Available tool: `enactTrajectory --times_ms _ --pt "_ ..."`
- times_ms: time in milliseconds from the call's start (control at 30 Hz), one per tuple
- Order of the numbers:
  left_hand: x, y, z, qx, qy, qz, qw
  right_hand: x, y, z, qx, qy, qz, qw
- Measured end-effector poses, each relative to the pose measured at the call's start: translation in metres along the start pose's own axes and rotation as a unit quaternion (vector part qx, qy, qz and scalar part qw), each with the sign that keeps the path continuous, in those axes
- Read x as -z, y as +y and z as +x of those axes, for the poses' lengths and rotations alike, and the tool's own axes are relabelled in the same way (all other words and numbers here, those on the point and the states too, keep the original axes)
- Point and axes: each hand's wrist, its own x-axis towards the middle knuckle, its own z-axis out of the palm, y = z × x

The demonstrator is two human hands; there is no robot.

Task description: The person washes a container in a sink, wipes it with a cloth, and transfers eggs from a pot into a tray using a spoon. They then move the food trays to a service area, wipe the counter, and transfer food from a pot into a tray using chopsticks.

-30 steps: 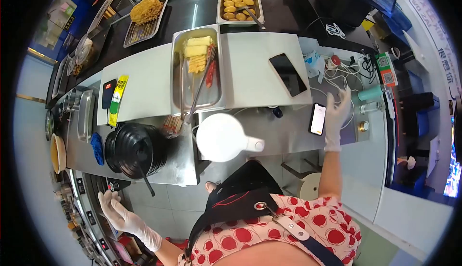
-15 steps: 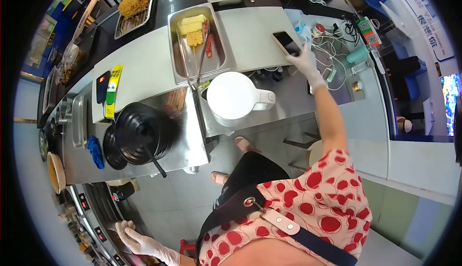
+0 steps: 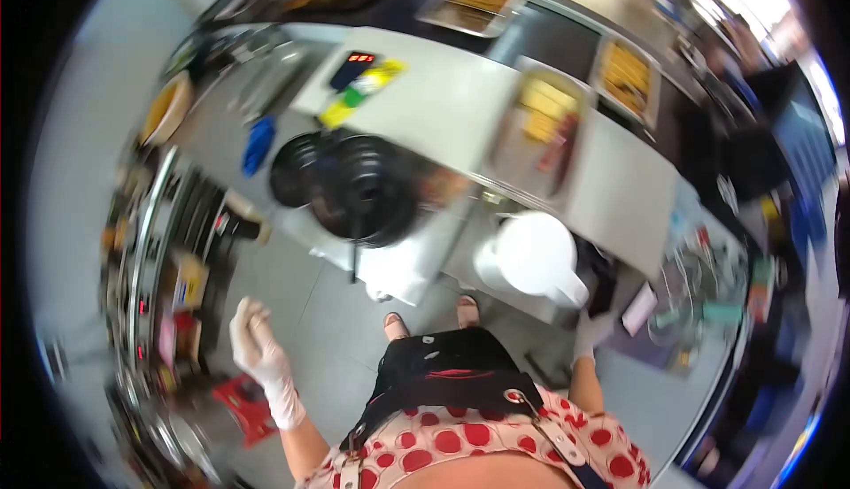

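My left hand (image 3: 262, 356), in a pale glove, is raised over the floor at the lower left, its fingers loosely bent and apart, holding nothing. At the counter's front edge my gloved right hand (image 3: 591, 334) is closed on a dark, blurred phone (image 3: 605, 292). Just left of it stands a white lidded jug (image 3: 536, 254). A pinkish-white flat item (image 3: 639, 309) lies to the right of the hand. Further back, a metal tray (image 3: 518, 157) on the white board (image 3: 443, 86) holds yellow pieces (image 3: 544, 104) and red skewered pieces (image 3: 558, 144).
Black pans (image 3: 367, 192) stand on the left counter, near a blue cloth (image 3: 258, 146). A yellow-green packet (image 3: 361, 93) lies on the board. Cables (image 3: 682, 285) and a teal bottle (image 3: 722, 314) are at the right. A red stool (image 3: 246, 409) stands at lower left.
The view has swung, shifting the counter rightward. The phone has left the white board, and my right hand has drawn back to the counter's front edge. My left hand stays raised.
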Motion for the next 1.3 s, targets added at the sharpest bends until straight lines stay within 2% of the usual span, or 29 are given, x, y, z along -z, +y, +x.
enactTrajectory --times_ms 33,67,133,200,233,267,333,367,400,433,467,500,533,567,600,633,667,733,767,833,900,967,1033,1067,1100,1133,1200,1267,1300 --pt "0.002 -0.009 -0.003 0.036 0.016 -0.022 0.999 -0.003 -0.005 0.003 -0.016 -0.023 -0.083 0.996" --pt "0.006 -0.014 -0.004 0.041 0.029 -0.037 0.998 0.003 -0.009 0.008 -0.001 -0.053 -0.066 0.996" --pt "0.019 -0.033 -0.005 0.054 0.043 -0.029 0.997 -0.01 0.011 0.009 0.073 0.064 -0.066 0.993" --pt "0.032 -0.057 -0.006 0.047 0.067 -0.024 0.996 0.006 0.018 0.016 0.051 0.085 -0.047 0.994" --pt "0.041 -0.072 -0.003 0.058 0.071 -0.015 0.996 0.023 0.008 0.018 0.001 0.107 -0.047 0.993" --pt "0.049 -0.088 0.0 0.07 0.075 -0.007 0.995 0.053 -0.029 0.016 0.042 0.189 0.027 0.981" --pt "0.07 -0.125 0.007 0.069 0.091 -0.008 0.993 0.068 0.005 0.043 0.018 0.353 -0.032 0.935" --pt "0.082 -0.145 0.014 0.078 0.097 0.0 0.992 0.117 -0.082 0.024 0.001 0.374 0.028 0.927" --pt "0.092 -0.167 0.022 0.082 0.096 0.005 0.992 0.12 -0.058 0.039 0.01 0.387 0.079 0.918" --pt "0.103 -0.196 0.027 0.077 0.099 -0.018 0.992 0.133 -0.099 0.031 0.027 0.43 0.136 0.892" --pt "0.114 -0.221 0.039 0.058 0.073 -0.028 0.995 0.14 -0.118 0.023 0.037 0.433 0.104 0.895" --pt "0.123 -0.244 0.048 0.118 0.077 -0.035 0.989 0.165 -0.183 -0.01 -0.08 0.249 0.386 0.885" --pt "0.125 -0.265 0.054 0.174 0.07 -0.043 0.981 0.133 -0.117 0.013 -0.047 0.186 0.725 0.661" --pt "0.13 -0.3 0.056 0.188 0.036 -0.05 0.98 0.146 -0.183 -0.021 -0.001 0.238 0.621 0.747" --pt "0.135 -0.34 0.056 0.202 0.003 -0.052 0.978 0.151 -0.192 -0.029 0.025 0.354 0.288 0.889" --pt "0.139 -0.371 0.055 0.254 -0.057 -0.057 0.964 0.161 -0.219 -0.052 0.078 0.401 0.171 0.897" --pt "0.143 -0.399 0.054 0.307 -0.108 -0.05 0.944 0.158 -0.206 -0.06 0.054 0.408 0.186 0.892" --pt "0.135 -0.446 0.042 0.411 -0.133 -0.117 0.894 0.167 -0.21 -0.09 0.001 0.404 0.302 0.863" --pt "0.126 -0.455 0.039 0.417 -0.156 -0.122 0.887 0.179 -0.21 -0.106 -0.007 0.409 0.201 0.89" --pt "0.113 -0.457 0.028 0.446 -0.166 -0.14 0.869 0.193 -0.229 -0.124 -0.012 0.423 0.185 0.887" --pt "0.096 -0.427 0.035 0.442 -0.192 -0.137 0.866 0.197 -0.265 -0.128 -0.041 0.389 0.258 0.883" --pt "0.069 -0.409 0.04 0.416 -0.172 -0.158 0.879 0.187 -0.289 -0.114 0.003 0.347 0.399 0.848" --pt "0.052 -0.374 0.053 0.398 -0.165 -0.168 0.887 0.174 -0.351 -0.106 -0.003 0.271 0.508 0.817" --pt "0.043 -0.38 0.048 0.377 -0.156 -0.192 0.893 0.169 -0.384 -0.116 -0.02 0.224 0.566 0.793" --pt "0.045 -0.372 0.052 0.364 -0.176 -0.169 0.899 0.162 -0.413 -0.123 0.024 0.186 0.545 0.817" --pt "0.045 -0.369 0.055 0.346 -0.198 -0.152 0.904 0.16 -0.454 -0.144 0.0 0.143 0.571 0.808" --pt "0.052 -0.382 0.061 0.324 -0.178 -0.138 0.919 0.134 -0.488 -0.171 0.157 0.068 0.444 0.88" --pt "0.059 -0.403 0.069 0.307 -0.172 -0.12 0.928 0.101 -0.547 -0.205 0.311 -0.022 0.466 0.828" --pt "0.064 -0.416 0.074 0.359 -0.153 -0.133 0.911 0.087 -0.584 -0.225 0.471 0.048 0.288 0.832"
